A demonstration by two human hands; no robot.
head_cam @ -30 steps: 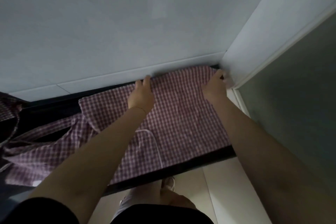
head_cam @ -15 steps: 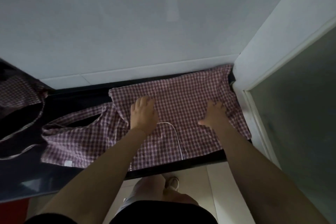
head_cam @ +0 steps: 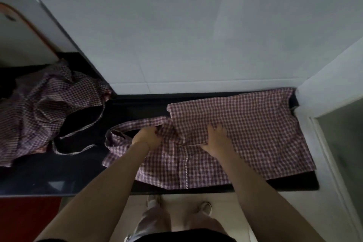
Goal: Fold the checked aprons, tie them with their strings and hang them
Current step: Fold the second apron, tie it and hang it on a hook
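Note:
A purple-and-white checked apron (head_cam: 255, 129) lies spread on the black counter (head_cam: 78, 179), reaching to the right wall. Its neck loop (head_cam: 125, 126) trails off to the left. My left hand (head_cam: 147, 136) grips a bunched fold of the cloth at the apron's bib end. My right hand (head_cam: 216, 139) rests on the cloth near the middle, fingers spread, with its thumb at a white trim line (head_cam: 185, 171). A second checked apron (head_cam: 39, 110) sits crumpled at the far left, its strings (head_cam: 78, 133) snaking over the counter.
A pale tiled wall (head_cam: 196, 35) rises behind the counter. A white door frame (head_cam: 330, 92) and a dark glass panel (head_cam: 345, 143) close off the right side. A red surface (head_cam: 25, 220) shows below the counter at left. My feet (head_cam: 204, 207) stand on light floor tiles.
Both hands have drawn back from the apron's far edge toward its middle. The left hand went from lying flat to gripping the bib cloth. The view has swung left, showing the second apron.

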